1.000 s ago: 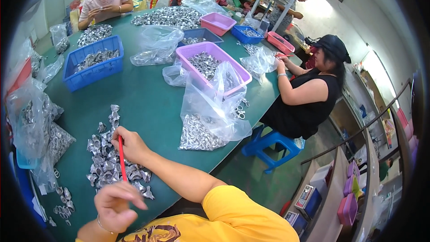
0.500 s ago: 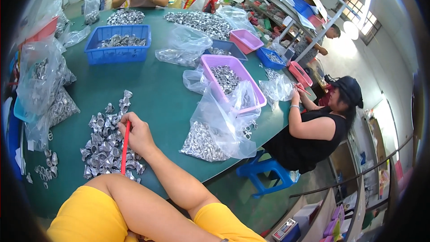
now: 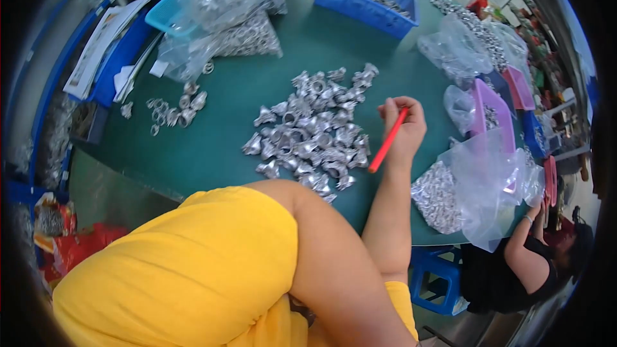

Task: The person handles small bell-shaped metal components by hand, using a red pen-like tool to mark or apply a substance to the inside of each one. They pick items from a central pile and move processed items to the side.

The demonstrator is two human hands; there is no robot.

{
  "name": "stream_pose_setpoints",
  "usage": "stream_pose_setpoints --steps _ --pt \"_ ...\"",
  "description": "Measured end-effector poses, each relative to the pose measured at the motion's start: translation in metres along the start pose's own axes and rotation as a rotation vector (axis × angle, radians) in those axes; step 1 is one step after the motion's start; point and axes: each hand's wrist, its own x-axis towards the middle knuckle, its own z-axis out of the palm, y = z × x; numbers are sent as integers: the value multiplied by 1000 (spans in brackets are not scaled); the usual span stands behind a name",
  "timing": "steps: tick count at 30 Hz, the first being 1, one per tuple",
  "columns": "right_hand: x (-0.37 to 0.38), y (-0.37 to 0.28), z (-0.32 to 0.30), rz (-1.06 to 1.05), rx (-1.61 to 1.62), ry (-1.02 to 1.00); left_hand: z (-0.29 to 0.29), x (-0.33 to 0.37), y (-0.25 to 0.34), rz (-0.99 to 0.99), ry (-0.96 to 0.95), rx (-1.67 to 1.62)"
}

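My right hand (image 3: 409, 130) is closed round a slim red pencil-like stick (image 3: 389, 141), held slantwise with its lower end toward my forearm. The hand is just right of a loose heap of silver-coloured metal rings (image 3: 308, 132) with bulky, shaped tops, on the green table (image 3: 212, 148). Whether the fingertips also pinch a small ring cannot be made out. My left arm (image 3: 334, 244), in a yellow sleeve, is bent across the lower middle; its hand is outside the picture. A smaller cluster of rings (image 3: 186, 108) lies farther left.
Clear plastic bags of rings (image 3: 247, 38) stand at the far left, and another bag (image 3: 440, 196) lies at right. A blue basket (image 3: 363, 16) and a purple basket (image 3: 481, 106) hold more. A co-worker (image 3: 520, 263) sits at right by a blue stool (image 3: 437, 283).
My view has swung left and down, so the table's contents appear shifted right. My right hand has moved from over the ring heap to its right side, still holding the red stick.
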Motion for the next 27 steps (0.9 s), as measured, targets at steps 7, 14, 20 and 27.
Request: stream_pose_setpoints --steps 7,14,20,27 --pt "-4 2 1 35 -28 -45 -7 -12 -10 152 4 491" --pt "-4 6 -6 29 -50 -16 4 0 -29 214 -97 723" --pt "-1 6 3 27 -43 -36 2 -11 -25 251 -106 846" --pt "-5 3 -4 32 -61 -28 5 -13 -38 215 -172 864"
